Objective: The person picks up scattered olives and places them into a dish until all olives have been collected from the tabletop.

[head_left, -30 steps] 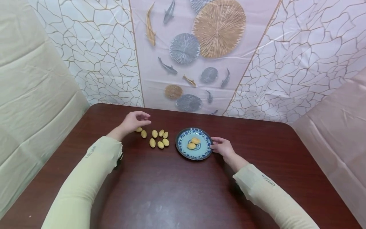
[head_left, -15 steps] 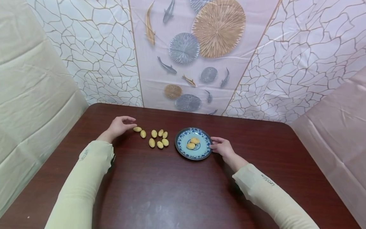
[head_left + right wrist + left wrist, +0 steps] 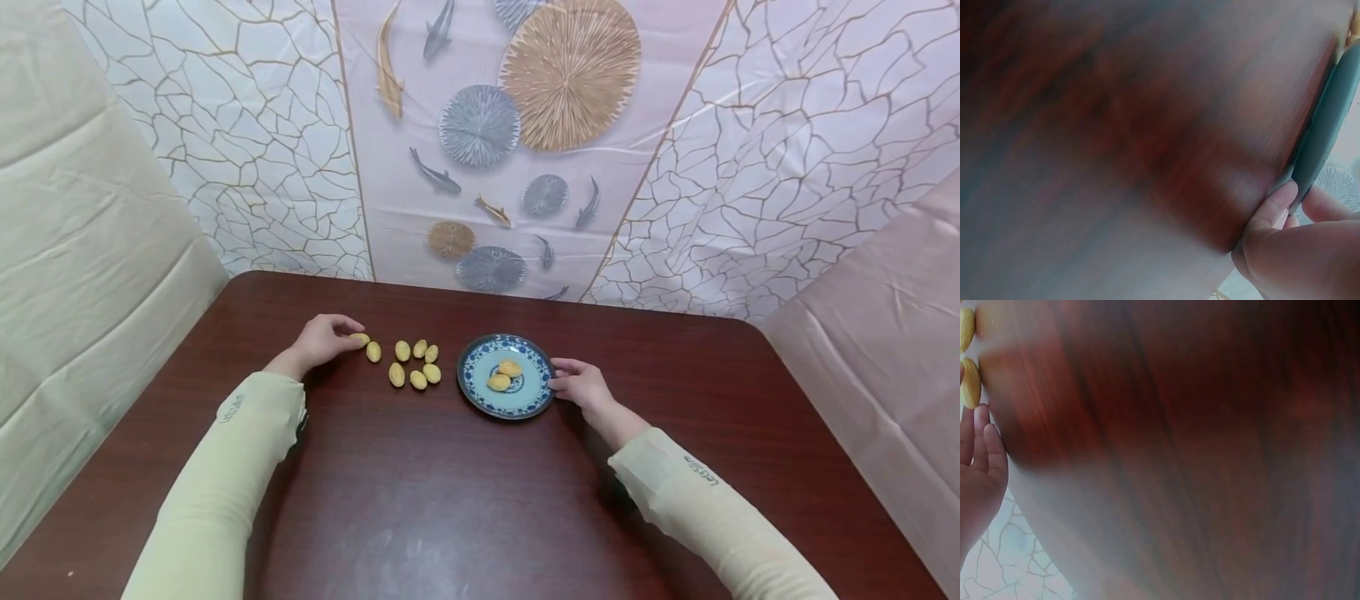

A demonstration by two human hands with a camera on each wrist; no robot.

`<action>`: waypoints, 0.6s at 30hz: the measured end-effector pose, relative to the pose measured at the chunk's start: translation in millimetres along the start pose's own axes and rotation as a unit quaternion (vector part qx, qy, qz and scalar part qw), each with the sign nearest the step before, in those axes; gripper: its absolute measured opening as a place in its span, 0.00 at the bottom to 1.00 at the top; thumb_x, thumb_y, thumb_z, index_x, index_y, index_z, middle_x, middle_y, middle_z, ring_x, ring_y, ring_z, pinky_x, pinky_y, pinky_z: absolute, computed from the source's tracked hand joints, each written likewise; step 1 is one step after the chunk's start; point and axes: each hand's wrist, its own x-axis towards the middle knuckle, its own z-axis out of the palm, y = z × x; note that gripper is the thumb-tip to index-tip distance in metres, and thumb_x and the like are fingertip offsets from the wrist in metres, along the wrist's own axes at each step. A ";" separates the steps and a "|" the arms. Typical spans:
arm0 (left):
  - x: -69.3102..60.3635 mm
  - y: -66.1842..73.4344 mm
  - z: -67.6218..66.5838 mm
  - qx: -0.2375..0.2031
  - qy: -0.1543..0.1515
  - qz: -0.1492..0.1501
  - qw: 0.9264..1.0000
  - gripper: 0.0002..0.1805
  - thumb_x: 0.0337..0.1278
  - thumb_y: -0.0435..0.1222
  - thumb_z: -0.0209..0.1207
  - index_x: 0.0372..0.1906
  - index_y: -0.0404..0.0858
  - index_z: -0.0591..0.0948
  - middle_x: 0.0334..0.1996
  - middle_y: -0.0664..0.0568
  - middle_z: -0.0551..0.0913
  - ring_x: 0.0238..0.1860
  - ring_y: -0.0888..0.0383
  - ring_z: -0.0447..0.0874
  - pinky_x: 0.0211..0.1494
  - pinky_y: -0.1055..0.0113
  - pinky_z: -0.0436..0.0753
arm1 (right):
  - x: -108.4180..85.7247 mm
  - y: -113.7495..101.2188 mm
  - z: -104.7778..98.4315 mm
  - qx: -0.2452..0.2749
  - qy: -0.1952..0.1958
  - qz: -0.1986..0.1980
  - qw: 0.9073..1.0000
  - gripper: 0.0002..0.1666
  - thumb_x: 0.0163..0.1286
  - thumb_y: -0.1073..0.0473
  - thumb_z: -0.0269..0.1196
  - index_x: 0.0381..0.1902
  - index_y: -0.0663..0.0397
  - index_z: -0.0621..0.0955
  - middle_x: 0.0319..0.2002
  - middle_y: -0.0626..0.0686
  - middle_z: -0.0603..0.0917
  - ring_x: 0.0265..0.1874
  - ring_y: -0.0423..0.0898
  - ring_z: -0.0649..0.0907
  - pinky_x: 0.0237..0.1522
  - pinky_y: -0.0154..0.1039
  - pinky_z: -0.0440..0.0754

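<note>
My left hand (image 3: 324, 340) is at the leftmost of several small yellow oval pieces, ridged like nuts. Its thumb and forefinger pinch that yellow oval piece (image 3: 362, 340), which is partly hidden by the fingers; the left wrist view shows the piece (image 3: 970, 384) at the fingertips. Another oval piece (image 3: 373, 352) lies just right of it. My right hand (image 3: 587, 387) pinches the right rim of a round blue-and-white plate (image 3: 476, 390), thumb on one side and fingers on the other. Two yellow pieces (image 3: 498, 382) lie in the plate's middle.
Between the left hand and the plate, several more yellow oval pieces (image 3: 417, 380) lie loosely grouped on the dark red-brown wooden table (image 3: 420, 492). A patterned cloth backdrop (image 3: 480, 217) hangs behind the table's far edge.
My left hand first moved left beyond the group of yellow pieces, then slightly right and down onto the leftmost one. My right hand keeps its grip on the plate rim.
</note>
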 end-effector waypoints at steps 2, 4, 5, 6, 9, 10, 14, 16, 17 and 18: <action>0.0 1.5 1.3 0.004 -0.005 0.002 1.000 0.17 0.59 0.38 0.59 0.48 0.31 0.80 0.49 0.37 0.79 0.50 0.44 0.75 0.56 0.52 0.72 | -0.2 -0.5 -0.2 0.000 0.000 0.001 1.000 0.27 0.64 0.70 0.57 0.62 0.61 0.71 0.54 0.62 0.76 0.38 0.40 0.78 0.41 0.32 0.81; 0.4 2.7 2.3 0.008 -0.005 0.003 1.000 0.15 0.59 0.37 0.59 0.47 0.32 0.81 0.49 0.37 0.80 0.51 0.44 0.74 0.57 0.52 0.72 | -0.2 -1.4 -0.3 0.001 0.001 0.002 1.000 0.27 0.64 0.70 0.57 0.62 0.61 0.71 0.54 0.62 0.76 0.37 0.40 0.78 0.40 0.32 0.80; 0.7 3.0 2.6 0.008 -0.004 0.003 1.000 0.15 0.58 0.37 0.59 0.47 0.32 0.81 0.49 0.37 0.80 0.51 0.44 0.74 0.57 0.52 0.72 | -0.3 -1.9 -0.3 0.000 0.001 0.002 1.000 0.27 0.64 0.70 0.57 0.62 0.61 0.71 0.53 0.62 0.76 0.37 0.40 0.78 0.40 0.32 0.80; 0.8 3.2 2.9 0.009 -0.003 0.003 1.000 0.15 0.58 0.36 0.59 0.47 0.32 0.81 0.49 0.37 0.80 0.51 0.45 0.74 0.57 0.52 0.71 | -0.2 -2.4 -0.2 0.000 0.001 0.002 1.000 0.27 0.64 0.70 0.57 0.62 0.61 0.71 0.53 0.62 0.77 0.37 0.40 0.78 0.40 0.32 0.80; 1.6 1.8 4.0 0.009 0.001 -0.001 1.000 0.14 0.57 0.35 0.59 0.47 0.32 0.81 0.49 0.38 0.80 0.49 0.46 0.74 0.55 0.54 0.72 | -0.1 -3.1 -0.3 0.000 0.001 0.004 1.000 0.27 0.64 0.70 0.57 0.62 0.61 0.71 0.54 0.62 0.77 0.37 0.40 0.78 0.40 0.32 0.80; 1.8 0.8 4.2 0.011 0.003 0.000 1.000 0.14 0.57 0.35 0.59 0.47 0.32 0.81 0.48 0.38 0.80 0.48 0.47 0.75 0.54 0.55 0.73 | 0.0 -3.1 -0.2 0.000 0.000 0.005 1.000 0.27 0.64 0.70 0.57 0.62 0.61 0.71 0.54 0.62 0.76 0.38 0.40 0.78 0.41 0.32 0.80; 2.8 -4.5 4.8 0.011 0.005 0.000 1.000 0.15 0.56 0.34 0.60 0.47 0.32 0.81 0.48 0.38 0.80 0.47 0.48 0.76 0.52 0.56 0.74 | -0.1 -3.1 0.4 0.001 -0.002 0.006 1.000 0.27 0.64 0.70 0.57 0.63 0.61 0.71 0.55 0.63 0.76 0.40 0.41 0.79 0.43 0.34 0.80; 3.1 -5.9 4.3 0.009 0.005 -0.001 1.000 0.15 0.56 0.35 0.60 0.47 0.32 0.81 0.48 0.38 0.80 0.47 0.47 0.76 0.52 0.56 0.74 | -0.4 -3.0 0.6 0.000 -0.003 0.007 1.000 0.27 0.64 0.70 0.57 0.63 0.60 0.71 0.55 0.63 0.76 0.41 0.42 0.79 0.44 0.34 0.80; 3.1 -6.2 3.9 0.007 0.006 -0.002 1.000 0.15 0.56 0.35 0.60 0.47 0.32 0.81 0.48 0.38 0.80 0.47 0.47 0.76 0.53 0.56 0.74 | -0.6 -3.1 0.6 -0.001 -0.003 0.007 1.000 0.27 0.65 0.70 0.57 0.63 0.60 0.71 0.55 0.63 0.76 0.41 0.42 0.79 0.44 0.35 0.80; 3.0 -5.8 3.1 0.006 0.006 -0.002 1.000 0.15 0.56 0.35 0.60 0.47 0.32 0.81 0.48 0.38 0.80 0.47 0.47 0.76 0.53 0.56 0.74 | -0.6 -3.0 0.5 0.000 -0.003 0.007 1.000 0.27 0.65 0.70 0.57 0.63 0.61 0.71 0.55 0.63 0.76 0.41 0.43 0.79 0.44 0.35 0.80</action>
